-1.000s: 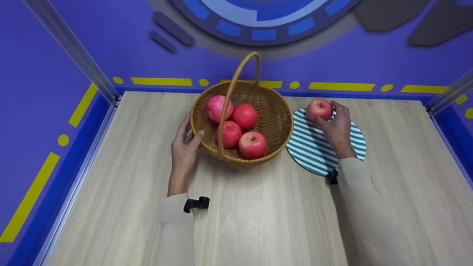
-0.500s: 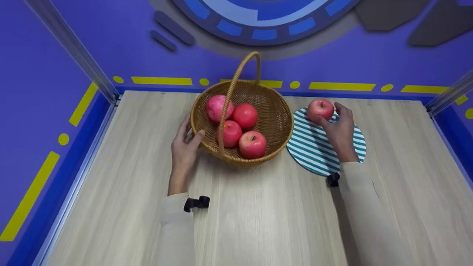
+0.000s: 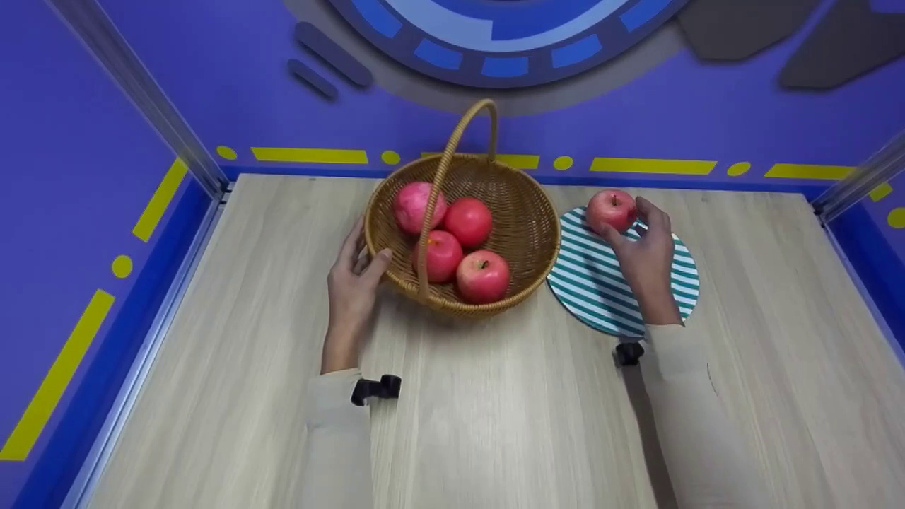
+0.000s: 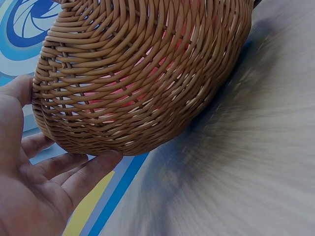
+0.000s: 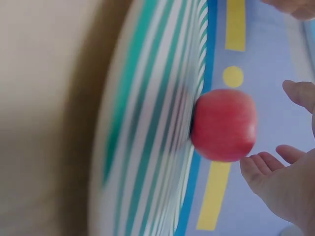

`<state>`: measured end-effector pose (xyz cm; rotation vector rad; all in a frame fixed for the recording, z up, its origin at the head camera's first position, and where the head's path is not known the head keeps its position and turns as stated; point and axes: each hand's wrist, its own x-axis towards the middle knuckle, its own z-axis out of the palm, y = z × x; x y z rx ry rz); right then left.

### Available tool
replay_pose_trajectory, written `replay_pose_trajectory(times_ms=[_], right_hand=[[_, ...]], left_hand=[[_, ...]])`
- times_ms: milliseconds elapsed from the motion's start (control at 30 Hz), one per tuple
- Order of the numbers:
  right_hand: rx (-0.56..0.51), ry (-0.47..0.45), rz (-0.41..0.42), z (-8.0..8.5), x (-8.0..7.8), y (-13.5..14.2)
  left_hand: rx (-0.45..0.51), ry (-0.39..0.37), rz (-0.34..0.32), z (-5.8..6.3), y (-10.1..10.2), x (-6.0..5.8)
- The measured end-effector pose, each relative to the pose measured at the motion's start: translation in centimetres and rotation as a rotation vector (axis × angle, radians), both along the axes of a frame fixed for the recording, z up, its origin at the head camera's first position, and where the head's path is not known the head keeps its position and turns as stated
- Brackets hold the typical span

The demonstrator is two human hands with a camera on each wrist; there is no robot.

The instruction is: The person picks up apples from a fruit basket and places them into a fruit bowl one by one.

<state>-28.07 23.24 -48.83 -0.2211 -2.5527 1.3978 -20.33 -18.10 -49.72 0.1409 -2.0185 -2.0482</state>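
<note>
A brown wicker basket with a tall arched handle holds several red apples and leans toward me. My left hand grips its left side, thumb over the rim and fingers spread under the weave in the left wrist view. On the right, another red apple stands at the far edge of a round green-and-white striped mat. My right hand is just beside that apple with its thumb and fingers parted. In the right wrist view its fingertips are right at the apple's side, and the thumb is apart from it.
The pale wood table runs back to a blue-purple wall with yellow marks, close behind the basket and mat. Side panels with metal corner posts stand at left and right. Both sleeves carry black wrist mounts.
My right wrist has drawn back slightly toward me. The apple on the mat keeps nearly the same place. The basket and my left hand have stayed still.
</note>
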Motion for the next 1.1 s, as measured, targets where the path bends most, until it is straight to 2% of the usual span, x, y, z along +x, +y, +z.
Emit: replay_pose_trajectory(times_ms=[367,600,700,1100], right_hand=[[-0.07,0.111,0.073,0.5,1.3,-2.6],[-0.082,0.151,0.095,0.9,2.0,-3.9],[-0.078,0.15,0.088,1.3,2.4,-4.3],[-0.119,0.259,0.147,2.4,3.6,-5.8]], left_hand=[[0.009,0.02,-0.005,-0.2,-0.1,0.1],[-0.073,0.002,-0.003,-0.2,-0.1,0.2],[-0.068,-0.004,-0.002,-0.1,-0.1,0.2],[-0.044,-0.005,-0.005,0.0,0.0,0.2]])
